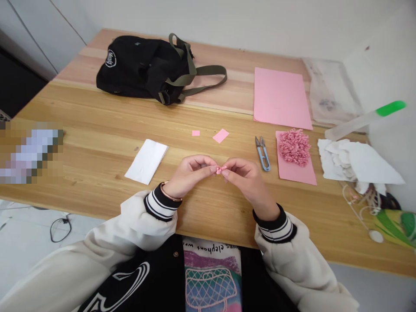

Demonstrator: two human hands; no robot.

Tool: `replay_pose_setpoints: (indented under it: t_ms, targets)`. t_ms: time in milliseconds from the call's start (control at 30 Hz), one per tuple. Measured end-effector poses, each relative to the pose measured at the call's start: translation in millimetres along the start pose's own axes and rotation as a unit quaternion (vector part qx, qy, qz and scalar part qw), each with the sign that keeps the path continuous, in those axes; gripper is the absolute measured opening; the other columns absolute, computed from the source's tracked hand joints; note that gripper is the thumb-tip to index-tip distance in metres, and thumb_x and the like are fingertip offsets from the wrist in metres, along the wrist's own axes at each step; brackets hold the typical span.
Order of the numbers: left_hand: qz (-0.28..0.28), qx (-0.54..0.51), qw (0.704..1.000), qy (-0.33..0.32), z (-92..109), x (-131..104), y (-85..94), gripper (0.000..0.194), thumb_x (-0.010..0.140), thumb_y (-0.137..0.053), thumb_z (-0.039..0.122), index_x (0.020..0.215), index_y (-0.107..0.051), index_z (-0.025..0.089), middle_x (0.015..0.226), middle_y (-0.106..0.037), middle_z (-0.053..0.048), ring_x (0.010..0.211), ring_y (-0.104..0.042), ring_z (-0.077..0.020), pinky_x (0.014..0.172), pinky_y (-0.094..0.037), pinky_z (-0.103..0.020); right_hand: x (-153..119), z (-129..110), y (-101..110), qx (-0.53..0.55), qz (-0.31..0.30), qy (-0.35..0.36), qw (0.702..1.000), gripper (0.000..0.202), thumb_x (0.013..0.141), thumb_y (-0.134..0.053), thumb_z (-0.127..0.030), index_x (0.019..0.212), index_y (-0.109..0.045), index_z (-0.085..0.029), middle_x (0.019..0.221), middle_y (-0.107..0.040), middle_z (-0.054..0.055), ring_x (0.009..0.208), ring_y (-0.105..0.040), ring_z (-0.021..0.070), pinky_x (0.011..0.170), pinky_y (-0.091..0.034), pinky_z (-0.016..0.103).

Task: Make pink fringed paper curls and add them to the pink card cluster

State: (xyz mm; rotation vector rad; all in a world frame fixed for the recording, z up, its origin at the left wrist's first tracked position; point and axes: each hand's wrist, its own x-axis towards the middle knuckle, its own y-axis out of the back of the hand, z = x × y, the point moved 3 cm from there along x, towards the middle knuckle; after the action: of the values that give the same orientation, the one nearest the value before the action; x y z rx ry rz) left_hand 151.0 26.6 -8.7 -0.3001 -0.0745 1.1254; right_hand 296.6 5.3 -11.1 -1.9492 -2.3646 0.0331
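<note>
While two hands (221, 173) pinch one pink piece (221, 170), two scraps (221, 135) beyond

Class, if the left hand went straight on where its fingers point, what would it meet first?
Beyond the pink piece at its fingertips, the left hand would probably meet the right hand, though depth is unclear.

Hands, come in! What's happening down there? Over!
Left hand and right hand pinching small pink piece. Blue snips off to the right, out of the way. Over.
</note>
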Motion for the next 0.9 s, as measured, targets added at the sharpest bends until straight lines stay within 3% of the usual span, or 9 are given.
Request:
replay_pose_setpoints:
  t_ms: [167,367,633,900]
  targets:
    - [0.046,0.033,0.998,0.000,2,-3,0.6,0.012,0.070,-0.068,0.025,0.074,-0.068,0.014,0.076,-0.069,-0.003,0.074,-0.061,-0.0131,0.075,-0.048,-0.028,-2,-3,3,-0.102,0.065,0.046,0.992,0.009,0.076,-0.063,-0.027,0.076,-0.063,-0.018,0.071,-0.065,0.002,0.066,-0.058,0.0129,0.061,-0.046,0.027]
    - [0.039,-0.012,0.999,0.003,3,-4,0.0,0.013,0.069,-0.070,0.024,0.076,-0.068,0.014,0.079,-0.070,-0.003,0.076,-0.063,-0.0130,0.077,-0.050,-0.029,-5,-14,-2,-0.193,0.083,0.088,0.974,0.006,0.078,-0.060,-0.023,0.074,-0.061,-0.018,0.065,-0.061,0.001,0.064,-0.055,0.0136,0.060,-0.044,0.028]
    - [0.033,-0.068,0.997,0.015,-6,0,0.5,0.016,0.063,-0.074,0.021,0.076,-0.068,0.015,0.081,-0.072,-0.003,0.078,-0.065,-0.0132,0.080,-0.051,-0.030,-6,-16,-4,-0.198,0.101,0.099,0.970,0.006,0.077,-0.060,-0.023,0.073,-0.061,-0.018,0.064,-0.060,0.001,0.063,-0.055,0.0137,0.060,-0.044,0.027]
    - [0.090,-0.084,0.992,0.011,-10,7,7.7,0.020,0.062,-0.075,0.021,0.079,-0.067,0.014,0.079,-0.071,-0.004,0.075,-0.065,-0.0123,0.079,-0.051,-0.028,-2,-10,-10,-0.264,0.163,0.112,0.944,0.007,0.078,-0.057,-0.021,0.075,-0.062,-0.018,0.066,-0.063,0.002,0.061,-0.054,0.0133,0.060,-0.045,0.028]
